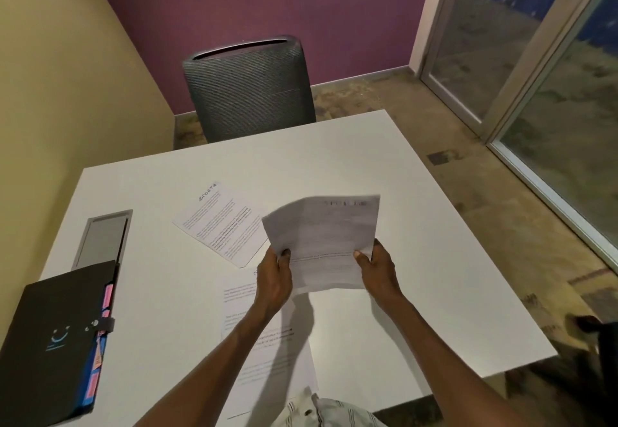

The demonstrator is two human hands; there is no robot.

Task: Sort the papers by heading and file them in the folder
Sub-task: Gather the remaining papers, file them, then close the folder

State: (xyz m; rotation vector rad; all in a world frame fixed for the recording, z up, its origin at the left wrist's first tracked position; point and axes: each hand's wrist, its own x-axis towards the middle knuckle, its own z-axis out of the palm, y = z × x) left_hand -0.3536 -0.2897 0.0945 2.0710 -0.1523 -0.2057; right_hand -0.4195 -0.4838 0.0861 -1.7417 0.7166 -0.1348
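Observation:
Both my hands hold up a small stack of printed papers (322,239) above the white table (418,259). My left hand (275,279) grips its lower left edge, thumb on top. My right hand (376,269) grips the lower right edge the same way. The stack's heading at the top is blurred. A sheet headed "Sports" (219,222) lies flat on the table to the left of the stack. Another printed sheet (264,353) lies under my left forearm, near the front edge. A black folder (50,343) with pink and blue tabs lies closed at the table's left front.
A grey cable hatch (100,237) is set into the table behind the folder. A grey chair (249,88) stands at the far side. Yellow wall on the left, purple wall behind, glass doors on the right.

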